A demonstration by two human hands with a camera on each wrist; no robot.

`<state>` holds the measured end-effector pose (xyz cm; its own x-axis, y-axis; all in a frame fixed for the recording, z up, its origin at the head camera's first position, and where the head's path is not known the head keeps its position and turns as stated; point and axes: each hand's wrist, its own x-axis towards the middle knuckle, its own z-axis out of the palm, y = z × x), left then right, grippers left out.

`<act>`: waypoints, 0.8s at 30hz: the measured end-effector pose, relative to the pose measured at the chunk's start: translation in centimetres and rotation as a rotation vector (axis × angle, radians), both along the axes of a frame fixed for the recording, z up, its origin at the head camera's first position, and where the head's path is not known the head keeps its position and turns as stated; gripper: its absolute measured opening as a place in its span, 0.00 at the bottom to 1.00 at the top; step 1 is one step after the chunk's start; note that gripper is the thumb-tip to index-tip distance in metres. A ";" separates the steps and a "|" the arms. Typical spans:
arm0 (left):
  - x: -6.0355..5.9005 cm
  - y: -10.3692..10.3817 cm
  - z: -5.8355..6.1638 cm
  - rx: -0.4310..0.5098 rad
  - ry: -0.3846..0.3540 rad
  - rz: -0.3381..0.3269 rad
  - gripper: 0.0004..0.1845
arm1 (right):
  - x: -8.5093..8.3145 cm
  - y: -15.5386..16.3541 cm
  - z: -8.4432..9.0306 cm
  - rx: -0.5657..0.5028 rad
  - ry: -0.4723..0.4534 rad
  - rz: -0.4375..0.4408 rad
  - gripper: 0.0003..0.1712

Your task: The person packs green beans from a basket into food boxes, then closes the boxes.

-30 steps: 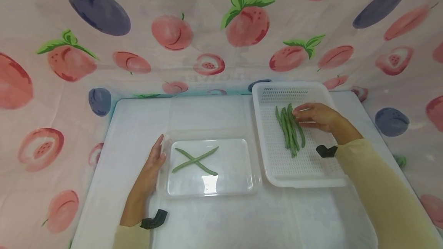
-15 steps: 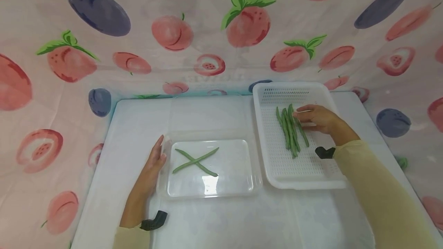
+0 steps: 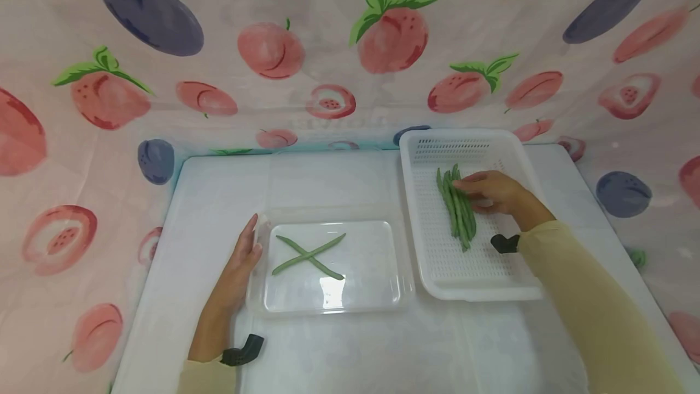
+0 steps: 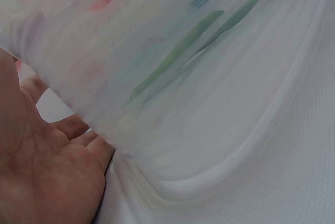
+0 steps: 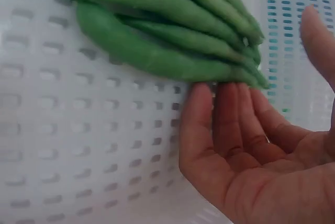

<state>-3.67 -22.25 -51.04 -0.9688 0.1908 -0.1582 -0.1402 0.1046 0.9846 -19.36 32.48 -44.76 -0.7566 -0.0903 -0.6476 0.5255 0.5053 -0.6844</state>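
In the head view my left hand (image 3: pixel 240 263) rests against the left side of a clear plastic container (image 3: pixel 350 307), fingers extended. Two green beans (image 3: pixel 328 242) lie crossed inside it; the left wrist view shows green beans (image 4: pixel 178 54) blurred through the wall. My right hand (image 3: pixel 494 190) reaches into a white perforated basket (image 3: pixel 437 278) over a bunch of green beans (image 3: pixel 458 217). Up close in the right wrist view, the fingertips of my right hand (image 5: pixel 251 150) touch the edge of the beans (image 5: pixel 152 59), while the thumb stands apart from them.
Both containers stand on a white-covered table (image 3: pixel 350 357), the basket to the right of the clear container. A fruit-printed cloth (image 3: pixel 328 29) hangs behind and along both sides. Each wrist carries a black mount (image 3: pixel 243 350).
My right hand has shifted slightly left and nearer to me. The rightmost bean swung outward, then came in against the bunch. My left hand and the crossed beans stay put.
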 end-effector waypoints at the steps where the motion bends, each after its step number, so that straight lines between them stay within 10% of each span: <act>1: 0.0 0.0 0.0 0.003 -0.001 -0.001 0.35 | 0.0 -0.1 -0.1 0.009 -0.005 0.001 0.54; 24: 0.1 -0.1 0.1 0.028 -0.008 -0.018 0.35 | 0.1 0.1 -1.1 0.105 0.041 0.078 0.38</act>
<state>-3.61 -22.32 -50.95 -0.9639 0.2123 -0.1604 -0.1466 0.0794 0.9860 -19.25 32.53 -45.85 -0.7760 -0.0833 -0.6251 0.4543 0.6137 -0.6458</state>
